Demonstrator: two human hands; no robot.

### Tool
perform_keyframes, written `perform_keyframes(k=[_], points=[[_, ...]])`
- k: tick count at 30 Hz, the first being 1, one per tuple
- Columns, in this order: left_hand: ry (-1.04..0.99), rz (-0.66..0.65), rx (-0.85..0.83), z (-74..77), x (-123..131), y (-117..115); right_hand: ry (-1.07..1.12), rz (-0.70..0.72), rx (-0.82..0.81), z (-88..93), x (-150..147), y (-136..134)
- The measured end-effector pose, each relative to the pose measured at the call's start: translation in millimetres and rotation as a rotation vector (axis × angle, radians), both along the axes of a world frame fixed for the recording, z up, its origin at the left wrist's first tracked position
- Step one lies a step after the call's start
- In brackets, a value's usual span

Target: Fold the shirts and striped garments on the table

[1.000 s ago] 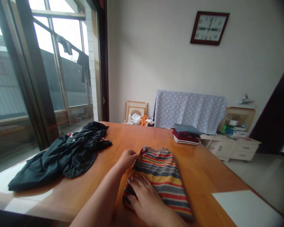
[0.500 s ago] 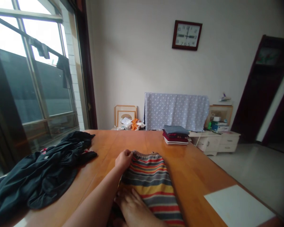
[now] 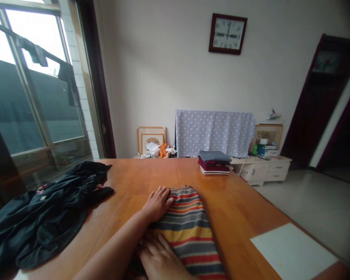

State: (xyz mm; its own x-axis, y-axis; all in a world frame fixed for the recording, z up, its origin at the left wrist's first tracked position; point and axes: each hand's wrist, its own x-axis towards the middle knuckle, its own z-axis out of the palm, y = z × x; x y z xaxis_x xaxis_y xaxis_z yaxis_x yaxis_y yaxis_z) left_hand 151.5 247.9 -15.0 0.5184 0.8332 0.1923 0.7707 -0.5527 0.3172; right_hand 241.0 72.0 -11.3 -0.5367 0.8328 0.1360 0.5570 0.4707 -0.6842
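Striped pants (image 3: 189,223) in red, yellow, grey and dark bands lie on the wooden table in front of me, their gathered waistband pointing away. Across the left corner of the waistband rests my left hand (image 3: 157,204), open, palm down with the fingers stretched out. Nearer to me, my right hand (image 3: 160,254) lies flat and open on the lower left part of the fabric, its fingers spread. The bottom end of the pants runs out of view, and my left forearm and right hand cover part of their left edge.
Dark clothing (image 3: 58,210) is heaped on the left of the wooden table (image 3: 128,186). At the far right edge stands a stack of folded clothes (image 3: 214,163). A pale flat sheet (image 3: 293,251) lies near right. Beyond the table are a cloth-covered object (image 3: 214,132) and a low cabinet (image 3: 277,171).
My left hand has let go of the waistband corner, opening from a pinch to lie flat on it. My right hand stays on the fabric. The view has shifted slightly.
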Motion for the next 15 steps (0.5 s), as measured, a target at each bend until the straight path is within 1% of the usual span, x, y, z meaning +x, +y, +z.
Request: perform_keyframes(k=[2, 4, 7, 10, 12, 15], points=[[0.074, 0.017, -0.079, -9.4, -0.5, 1.1, 0.016, -0.003, -0.013, 2.2, -0.3, -0.9], [0.102, 0.026, -0.087, -15.4, -0.7, 2.3, 0.028, -0.005, -0.019, 3.1, -0.7, -1.5], [0.114, 0.033, -0.066, -16.9, 0.5, 2.7, 0.028, -0.011, -0.006, 3.7, -1.1, -2.8], [0.135, 0.035, -0.076, -10.4, 1.4, 0.5, 0.042, -0.027, 0.024, 9.4, -0.6, -7.3], [0.13, 0.023, -0.064, -2.6, -0.1, -3.3, 0.085, -0.027, 0.057, 18.2, 0.7, -12.4], [0.02, 0.001, 0.027, 11.0, -9.0, -14.5, 0.188, -0.008, 0.109, 34.5, 6.1, -20.1]])
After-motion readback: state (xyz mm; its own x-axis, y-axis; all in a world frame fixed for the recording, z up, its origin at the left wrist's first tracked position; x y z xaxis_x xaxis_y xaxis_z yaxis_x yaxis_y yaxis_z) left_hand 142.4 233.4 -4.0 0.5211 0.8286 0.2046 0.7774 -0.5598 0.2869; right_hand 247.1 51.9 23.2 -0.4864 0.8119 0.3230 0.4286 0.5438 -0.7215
